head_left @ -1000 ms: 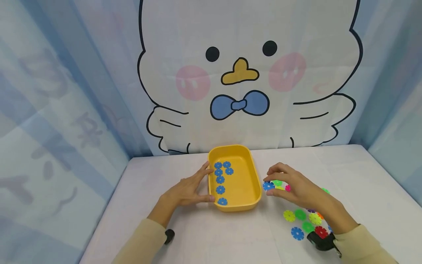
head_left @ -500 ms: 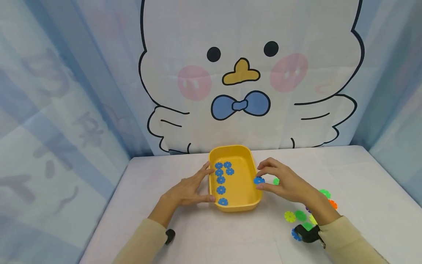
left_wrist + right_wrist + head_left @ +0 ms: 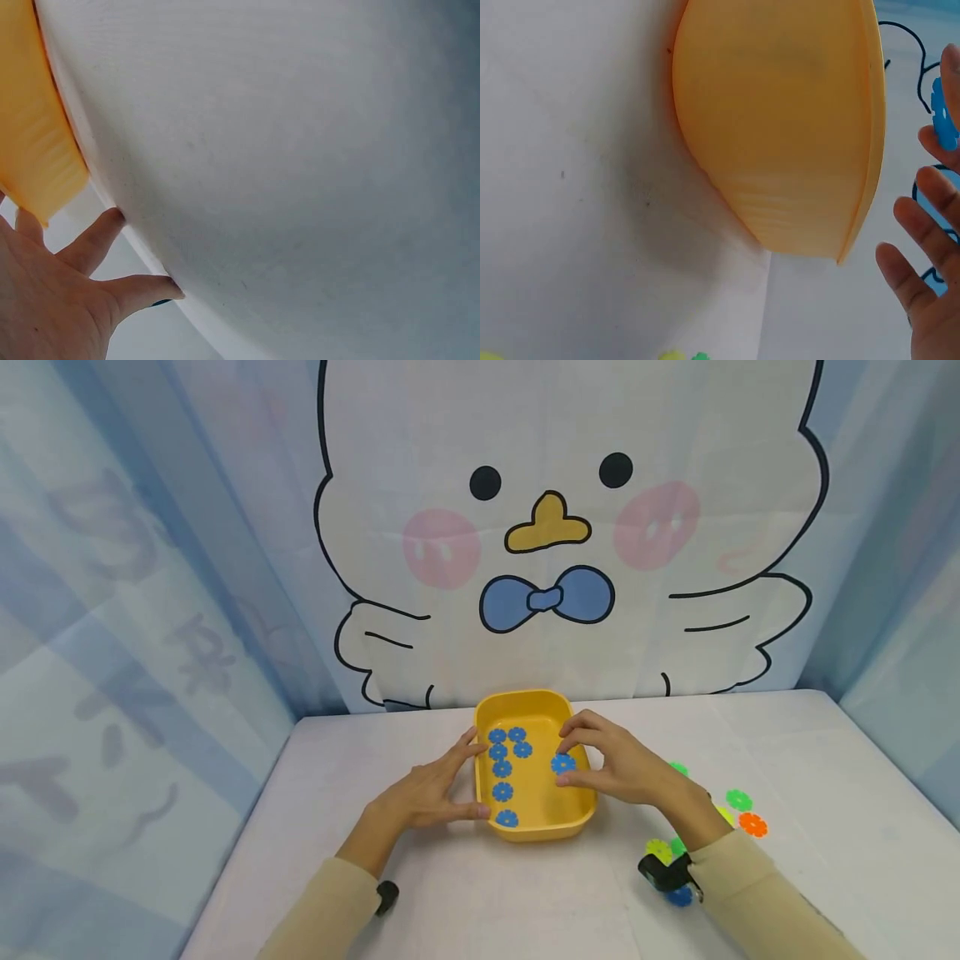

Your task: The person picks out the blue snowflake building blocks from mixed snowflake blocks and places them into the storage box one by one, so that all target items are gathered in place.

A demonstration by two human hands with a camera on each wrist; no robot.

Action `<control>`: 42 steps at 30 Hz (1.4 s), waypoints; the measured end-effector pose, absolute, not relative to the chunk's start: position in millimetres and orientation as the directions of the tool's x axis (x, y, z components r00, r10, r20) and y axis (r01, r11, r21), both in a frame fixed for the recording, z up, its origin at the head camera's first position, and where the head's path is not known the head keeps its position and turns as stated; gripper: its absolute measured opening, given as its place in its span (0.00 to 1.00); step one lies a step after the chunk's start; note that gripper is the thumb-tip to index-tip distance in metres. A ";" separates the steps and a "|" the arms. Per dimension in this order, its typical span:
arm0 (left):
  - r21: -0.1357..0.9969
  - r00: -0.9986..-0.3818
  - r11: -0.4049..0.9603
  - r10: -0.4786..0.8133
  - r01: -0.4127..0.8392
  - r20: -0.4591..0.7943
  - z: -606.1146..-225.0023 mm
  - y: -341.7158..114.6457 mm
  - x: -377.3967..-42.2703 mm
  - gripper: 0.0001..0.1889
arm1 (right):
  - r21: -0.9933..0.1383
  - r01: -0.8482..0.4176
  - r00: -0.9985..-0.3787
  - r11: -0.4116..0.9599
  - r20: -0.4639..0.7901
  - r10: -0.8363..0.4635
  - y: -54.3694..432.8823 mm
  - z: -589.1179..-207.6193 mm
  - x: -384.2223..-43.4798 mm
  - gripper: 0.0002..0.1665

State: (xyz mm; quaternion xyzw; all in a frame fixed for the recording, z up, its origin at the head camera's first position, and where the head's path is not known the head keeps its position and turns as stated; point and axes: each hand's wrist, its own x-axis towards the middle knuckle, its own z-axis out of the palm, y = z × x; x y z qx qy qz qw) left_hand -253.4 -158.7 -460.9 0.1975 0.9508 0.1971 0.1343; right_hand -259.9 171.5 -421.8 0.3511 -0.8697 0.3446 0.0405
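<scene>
My right hand point(image 3: 630, 768) pinches a blue snowflake disc point(image 3: 563, 764) between thumb and fingertips, over the right half of a yellow plastic tray point(image 3: 542, 833). The right wrist view shows this blue disc point(image 3: 943, 116) above the tray's rim, the other fingers spread. My left hand point(image 3: 423, 795) rests its spread thumb and fingers against the tray's left rim. Several blue discs point(image 3: 502, 792) lie inside the tray, mostly in a column along its left side. From the left wrist view, the left hand point(image 3: 49, 300) has extended fingers beside the tray wall point(image 3: 37, 127).
Loose discs lie right of the tray, among them a green disc point(image 3: 738, 800), an orange disc point(image 3: 753, 824), a yellow disc point(image 3: 659, 850) and a blue disc point(image 3: 679, 896). The right forearm hides others. A printed curtain point(image 3: 547, 652) hangs behind the white table point(image 3: 465, 902).
The right hand has carried the blue disc leftward from the loose discs, across the tray's right rim to above its inside. The left hand has stayed at the left rim.
</scene>
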 end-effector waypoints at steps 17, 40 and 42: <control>0.458 -0.874 0.821 0.457 0.342 -0.166 -457.4 -162.9 -254.8 0.51 | -0.632 -0.562 -0.771 0.533 0.167 -0.615 131.5 -426.5 -284.9 0.22; 0.452 -0.875 0.828 0.448 0.331 -0.180 -457.8 -159.4 -255.5 0.50 | -0.603 -0.451 -0.767 0.659 -0.116 -0.631 108.4 -414.3 -310.0 0.20; 0.450 -0.876 0.831 0.444 0.325 -0.187 -456.6 -159.4 -255.4 0.50 | -0.598 -0.431 -0.773 0.676 -0.142 -0.619 107.7 -415.3 -312.1 0.19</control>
